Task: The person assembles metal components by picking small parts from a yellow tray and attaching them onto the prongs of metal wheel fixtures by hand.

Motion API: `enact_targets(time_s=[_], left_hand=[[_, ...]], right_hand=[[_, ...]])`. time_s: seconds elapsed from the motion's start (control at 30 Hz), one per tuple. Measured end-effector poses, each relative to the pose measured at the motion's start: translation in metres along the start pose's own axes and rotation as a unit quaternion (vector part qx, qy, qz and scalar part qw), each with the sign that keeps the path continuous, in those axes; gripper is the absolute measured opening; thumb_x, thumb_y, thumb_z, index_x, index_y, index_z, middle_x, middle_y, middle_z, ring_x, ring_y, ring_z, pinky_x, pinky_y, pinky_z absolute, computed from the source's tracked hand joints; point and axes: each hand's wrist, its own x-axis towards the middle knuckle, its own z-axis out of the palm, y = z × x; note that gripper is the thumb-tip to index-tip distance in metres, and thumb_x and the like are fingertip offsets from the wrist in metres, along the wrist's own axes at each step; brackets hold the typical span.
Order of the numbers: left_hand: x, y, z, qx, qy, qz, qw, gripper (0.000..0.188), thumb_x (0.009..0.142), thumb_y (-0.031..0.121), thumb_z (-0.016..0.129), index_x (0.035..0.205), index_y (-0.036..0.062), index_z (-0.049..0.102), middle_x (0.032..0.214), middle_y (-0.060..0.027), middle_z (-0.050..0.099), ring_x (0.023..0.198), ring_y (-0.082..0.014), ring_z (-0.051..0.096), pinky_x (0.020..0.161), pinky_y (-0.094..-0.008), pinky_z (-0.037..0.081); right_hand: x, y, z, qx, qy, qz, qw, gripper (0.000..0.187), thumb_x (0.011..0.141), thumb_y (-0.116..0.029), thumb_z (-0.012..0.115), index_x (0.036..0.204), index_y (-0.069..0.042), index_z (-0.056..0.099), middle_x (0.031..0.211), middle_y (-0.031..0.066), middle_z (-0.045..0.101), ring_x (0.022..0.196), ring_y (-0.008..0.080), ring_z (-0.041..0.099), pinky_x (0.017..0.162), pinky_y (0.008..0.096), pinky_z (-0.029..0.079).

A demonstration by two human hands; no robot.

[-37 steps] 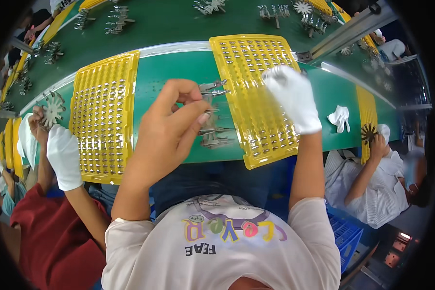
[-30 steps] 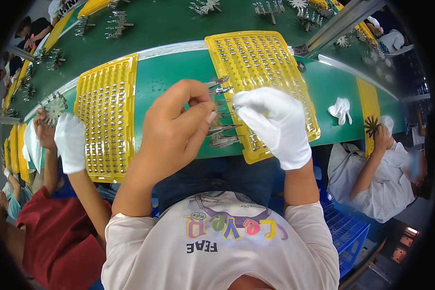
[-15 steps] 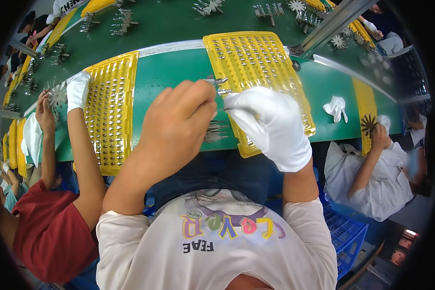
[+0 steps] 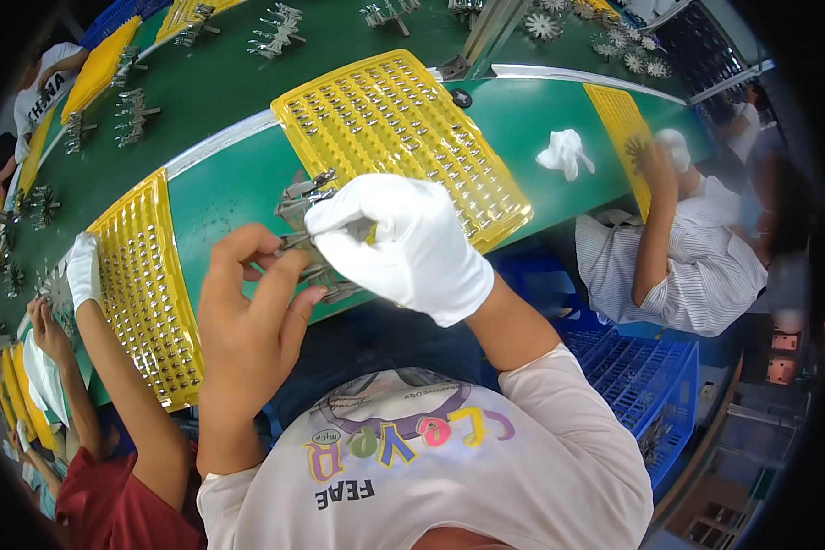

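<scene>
the left hand (image 4: 247, 316) pinches the metal rack (image 4: 293, 203), i cannot tell if the gloved right hand (image 4: 408, 243) clamps anything, and a slipping pinch could tilt the rack.

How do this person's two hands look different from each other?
The left hand is bare, while the right hand wears a white glove. The left hand shows mostly against the green tabletop; the right hand partly covers the yellow tray from this view. Both have bent fingers close to the metal rack.
</scene>
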Motion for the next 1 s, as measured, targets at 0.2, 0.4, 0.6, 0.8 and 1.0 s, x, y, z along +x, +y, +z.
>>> enact_targets(time_s=[0.2, 0.4, 0.6, 0.8, 1.0], left_hand=[[0.001, -0.011, 0.008, -0.022, -0.023, -0.016, 0.999, 0.024, 0.081, -0.005, 0.075, 0.104, -0.0014, 0.07, 0.114, -0.0144, 0.057, 0.088, -0.0271, 0.062, 0.075, -0.0364, 0.052], [0.001, -0.024, 0.011, -0.147, -0.028, -0.114, 0.982, 0.014, 0.089, -0.006, 0.068, 0.103, -0.0019, 0.071, 0.106, -0.0108, 0.051, 0.09, -0.0229, 0.056, 0.078, -0.0326, 0.049], [0.008, -0.031, 0.005, -0.135, 0.001, -0.078, 0.988, 0.021, 0.091, -0.008, 0.067, 0.11, -0.0025, 0.072, 0.108, -0.0116, 0.051, 0.088, -0.0204, 0.059, 0.075, -0.0299, 0.051], [0.009, -0.035, 0.003, -0.199, 0.032, -0.104, 0.974, 0.02, 0.09, -0.007, 0.069, 0.109, -0.0018, 0.073, 0.105, -0.0099, 0.051, 0.086, -0.0181, 0.06, 0.073, -0.0291, 0.051], [0.012, -0.033, -0.005, -0.227, 0.012, -0.09, 0.97, 0.015, 0.09, -0.005, 0.07, 0.104, -0.0033, 0.073, 0.102, -0.0092, 0.053, 0.078, -0.0157, 0.059, 0.07, -0.0292, 0.049]], right_hand=[[-0.001, 0.014, -0.027, -0.008, -0.034, 0.028, 0.999, 0.02, 0.088, -0.004, 0.075, 0.108, -0.002, 0.076, 0.108, 0.0142, 0.077, 0.096, 0.0228, 0.075, 0.086, 0.0317, 0.059], [-0.012, 0.118, -0.084, -0.422, -0.13, 0.079, 0.893, 0.012, 0.089, -0.018, 0.073, 0.099, -0.012, 0.076, 0.093, 0.0092, 0.07, 0.09, 0.0293, 0.07, 0.08, 0.0408, 0.058], [-0.005, 0.139, -0.077, -0.554, -0.237, 0.033, 0.797, 0.009, 0.088, -0.022, 0.069, 0.087, -0.013, 0.072, 0.089, 0.0076, 0.066, 0.086, 0.0276, 0.07, 0.075, 0.0409, 0.058], [-0.007, 0.135, -0.093, -0.446, -0.244, 0.018, 0.861, 0.008, 0.086, -0.019, 0.073, 0.089, -0.012, 0.071, 0.09, 0.0089, 0.065, 0.09, 0.0303, 0.068, 0.077, 0.0443, 0.057], [-0.005, 0.08, -0.071, -0.166, -0.092, 0.15, 0.97, 0.011, 0.085, -0.004, 0.075, 0.097, -0.003, 0.073, 0.1, 0.0111, 0.075, 0.085, 0.0262, 0.074, 0.074, 0.0342, 0.058]])
